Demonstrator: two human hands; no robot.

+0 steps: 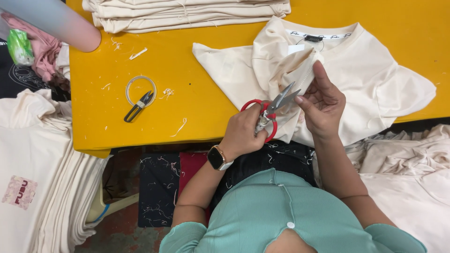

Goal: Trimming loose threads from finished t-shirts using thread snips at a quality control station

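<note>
Bright yellow table (pixel 154 65); cream shirt (pixel 375 75) with a thin black pattern along the white neck band; red handles and shiny grey blades on the scissors (pixel 269 112); small black thread snips (pixel 138 107) beside a pale grey ring (pixel 133 84); cream folded pile (pixel 187 14) at the top; more cream shirts (pixel 42 187) on the left, one with a pink patch and dark red letters; minty green ribbed top (pixel 281 215) with a white button; black watch (pixel 217 158) with a gold edge and white strap; pink cloth (pixel 40 51) and a green bag (pixel 18 47) in the corner; black cloth (pixel 159 187) speckled with white threads
</note>
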